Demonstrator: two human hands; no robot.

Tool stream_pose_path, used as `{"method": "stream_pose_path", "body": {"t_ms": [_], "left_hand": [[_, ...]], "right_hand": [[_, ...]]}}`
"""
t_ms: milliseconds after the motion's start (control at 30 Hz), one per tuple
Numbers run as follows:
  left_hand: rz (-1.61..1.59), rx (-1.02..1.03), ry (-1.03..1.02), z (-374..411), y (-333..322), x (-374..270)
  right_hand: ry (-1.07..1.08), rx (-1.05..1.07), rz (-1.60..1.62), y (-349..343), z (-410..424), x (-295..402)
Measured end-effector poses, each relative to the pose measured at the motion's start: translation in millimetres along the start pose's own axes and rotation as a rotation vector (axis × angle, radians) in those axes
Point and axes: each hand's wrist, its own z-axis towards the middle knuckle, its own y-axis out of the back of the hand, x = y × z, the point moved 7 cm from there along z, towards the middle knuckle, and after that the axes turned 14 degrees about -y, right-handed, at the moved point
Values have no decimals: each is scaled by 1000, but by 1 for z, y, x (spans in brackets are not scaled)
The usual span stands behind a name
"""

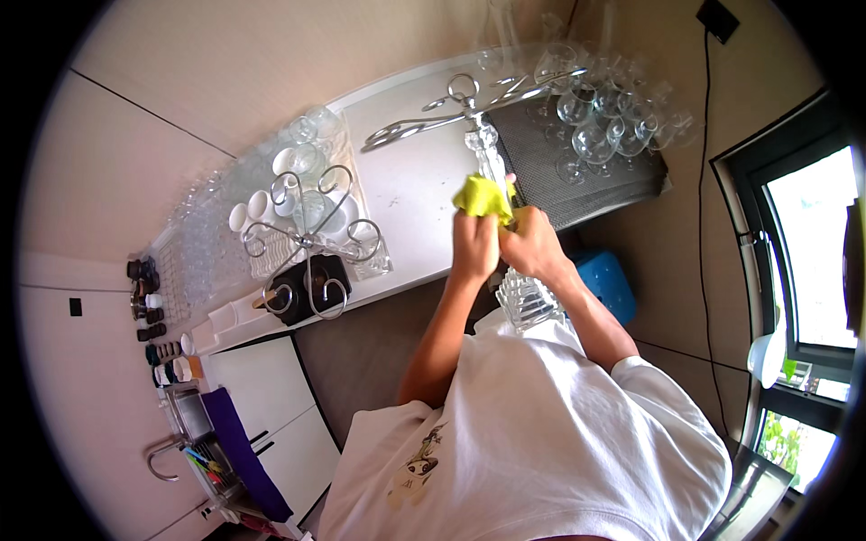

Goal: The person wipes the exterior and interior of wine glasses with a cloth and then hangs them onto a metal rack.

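Observation:
A tall stand with a faceted clear glass stem (488, 157) tilts between my hands. Curled chrome arms (467, 111) spread from its far end, with a ring at the tip. Its ribbed glass base (526, 297) is close against my white shirt. My left hand (475, 245) is closed around a yellow cloth (484, 196), which wraps the stem. Just beside it, my right hand (534, 245) grips the lower stem. The fingers of both hands are partly hidden, and some cloth may be under the right one.
Another stand with chrome scrolls (306, 240) rises at the left, near a black container (316, 291), white cups (258, 204) and glassware. Several stemmed glasses (595, 138) crowd a grey textured mat (558, 182) at the right. A blue stool (605, 284) stands below the counter (416, 216).

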Motion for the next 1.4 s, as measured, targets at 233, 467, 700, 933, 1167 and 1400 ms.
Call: {"method": "stream_pose_path", "body": {"t_ms": [233, 467, 700, 933, 1167, 1400], "left_hand": [[333, -70, 75, 35, 10, -10], [-294, 10, -1, 12, -11, 8], [-108, -102, 126, 34, -2, 3], [-259, -49, 21, 19, -9, -8], [-320, -68, 83, 18, -10, 3], [-171, -7, 61, 27, -14, -3]], "right_hand": [[33, -255, -66, 7, -12, 6], [47, 205, 300, 9, -6, -2], [144, 199, 293, 2, -6, -1], [30, 443, 355, 2, -3, -2], [57, 715, 536, -12, -8, -6], [1, 795, 719, -18, -13, -7]]}}
